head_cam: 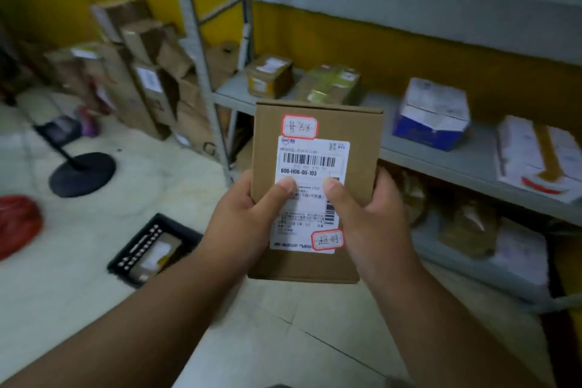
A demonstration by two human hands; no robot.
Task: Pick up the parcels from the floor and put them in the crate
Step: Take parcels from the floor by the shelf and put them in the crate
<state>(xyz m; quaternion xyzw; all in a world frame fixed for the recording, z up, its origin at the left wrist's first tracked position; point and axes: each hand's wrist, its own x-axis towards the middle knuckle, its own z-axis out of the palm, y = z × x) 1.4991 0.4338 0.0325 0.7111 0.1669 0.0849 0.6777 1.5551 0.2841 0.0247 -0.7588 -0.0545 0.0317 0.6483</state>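
**Holding a labelled parcel up with both hands**

Gripping from either side, the left hand (248, 217) and the right hand (368, 214) hold a small brown cardboard parcel (318, 148) upright in the air, above the pale tiled floor (283, 340). Both thumbs press on its white shipping label (310, 195), which carries a barcode; the fingers wrap behind the box. Two red-bordered handwritten stickers sit at the label's top and at its lower right corner.

Down on the floor to the left lies a black perforated plastic crate (135, 249) with a parcel already inside it. A grey metal shelving rack (456, 164) runs along the right, boxes resting on its shelves. Brown cartons (135, 72) are piled against the yellow wall at the back left, blurred. A black round-based stand (82, 173) is near them.
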